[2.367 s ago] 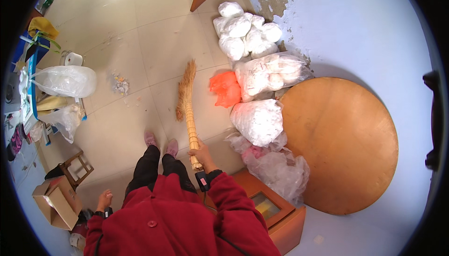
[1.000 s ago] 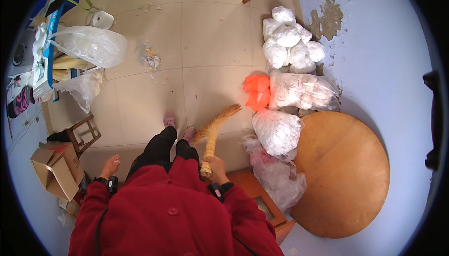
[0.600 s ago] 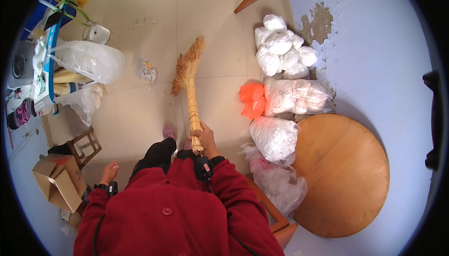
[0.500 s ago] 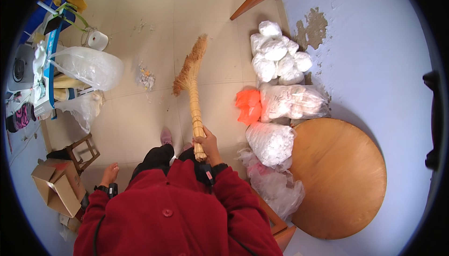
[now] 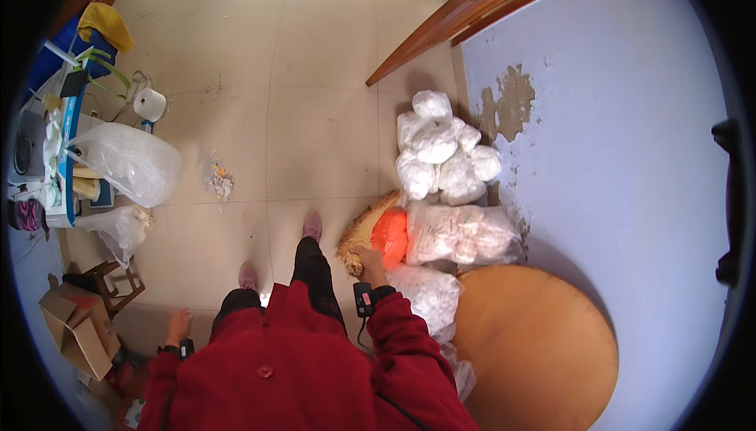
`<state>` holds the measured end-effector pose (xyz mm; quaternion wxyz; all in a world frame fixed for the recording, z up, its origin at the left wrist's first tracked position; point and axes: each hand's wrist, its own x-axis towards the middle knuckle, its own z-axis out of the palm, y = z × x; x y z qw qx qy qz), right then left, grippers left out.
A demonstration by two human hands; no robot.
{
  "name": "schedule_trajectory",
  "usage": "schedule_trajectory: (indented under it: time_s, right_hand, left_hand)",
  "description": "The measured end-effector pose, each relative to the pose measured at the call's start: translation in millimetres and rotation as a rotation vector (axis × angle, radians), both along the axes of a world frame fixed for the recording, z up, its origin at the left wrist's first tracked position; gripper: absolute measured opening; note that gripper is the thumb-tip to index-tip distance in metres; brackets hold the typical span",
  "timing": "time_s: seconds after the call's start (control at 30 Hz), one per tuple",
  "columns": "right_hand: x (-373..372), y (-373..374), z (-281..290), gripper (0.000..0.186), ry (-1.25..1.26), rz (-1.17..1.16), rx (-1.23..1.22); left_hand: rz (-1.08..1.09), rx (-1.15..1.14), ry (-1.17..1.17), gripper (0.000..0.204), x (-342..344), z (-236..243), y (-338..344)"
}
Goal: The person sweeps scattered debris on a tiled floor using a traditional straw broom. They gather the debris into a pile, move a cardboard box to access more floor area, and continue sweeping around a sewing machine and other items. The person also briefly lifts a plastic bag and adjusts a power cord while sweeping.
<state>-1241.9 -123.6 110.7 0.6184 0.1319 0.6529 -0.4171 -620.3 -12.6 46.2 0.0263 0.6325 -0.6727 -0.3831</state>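
Note:
My right hand (image 5: 372, 259) is closed round the handle of a straw broom (image 5: 358, 234), whose bristles curve forward beside a red plastic bag (image 5: 390, 238). My left hand (image 5: 179, 323) hangs low at the left with loosely bent fingers and nothing visible in it. A small pile of paper scraps (image 5: 220, 177) lies on the tiled floor (image 5: 307, 140), ahead and to the left of my pink shoes (image 5: 313, 224).
Bulging white bags (image 5: 433, 147) and a round wooden board (image 5: 535, 344) line the right wall. An open wooden door (image 5: 417, 33) stands beyond them. The left side holds a cluttered rack (image 5: 71, 155), a wooden stool (image 5: 114, 285) and a cardboard box (image 5: 79, 329).
The broom has swung from pointing ahead to the right, beside the red bag. My right foot has stepped forward. The view has shifted, showing more of the door and floor ahead.

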Motion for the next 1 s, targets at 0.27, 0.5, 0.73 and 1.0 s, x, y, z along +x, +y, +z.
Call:
schedule_trajectory:
  time_s: [0.27,0.5,0.73,1.0]
  right_hand:
    - [-51.7,-127.3,-13.2,0.018,-0.006,0.295,-0.119]
    - [-101.1,-122.6,27.5,0.032,0.08,0.22,-0.291]
    - [-128.8,-205.6,-15.9,0.02,0.364,0.476,-0.04]
    - [-127.3,-171.5,32.6,0.02,0.155,0.59,-0.27]
  left_hand:
    - [0.402,0.525,0.076,0.025,-105.6,32.2,22.0]
    - [0.48,0.37,0.053,0.04,-143.7,44.3,-4.7]
    - [0.452,0.374,0.001,0.041,-181.8,56.3,-2.0]
    - [0.374,0.28,0.049,0.045,-236.1,65.2,-78.7]
